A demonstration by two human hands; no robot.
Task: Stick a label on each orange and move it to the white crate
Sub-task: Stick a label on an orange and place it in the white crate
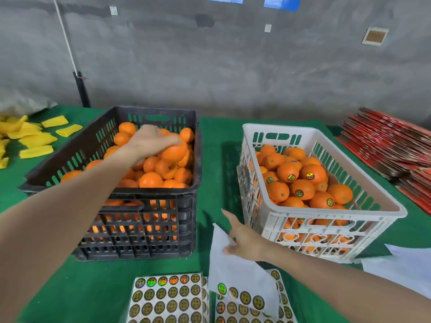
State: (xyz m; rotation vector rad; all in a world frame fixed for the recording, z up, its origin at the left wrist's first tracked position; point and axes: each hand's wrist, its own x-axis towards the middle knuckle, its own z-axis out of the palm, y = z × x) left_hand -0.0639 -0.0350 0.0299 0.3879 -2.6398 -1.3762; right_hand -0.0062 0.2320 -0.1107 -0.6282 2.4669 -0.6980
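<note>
worktop (217,145): green cloth cover | far left: yellow foam sleeves (35,138) scattered on it | far right: stack of flat red cartons (384,145) | near right edge: white paper sheets (405,264) | behind: grey concrete wall (233,66), black post (81,89) with white cord (65,36)

- An orange (175,153) is sitting atop the pile in the black crate (144,229), left of centre, with the left hand (149,142) curling over it.
- Labelled oranges (310,174) are lying heaped in the white crate (277,127), right of centre, round holographic stickers facing up.
- Label sheets (166,297) are lying flat at the bottom centre.
</note>
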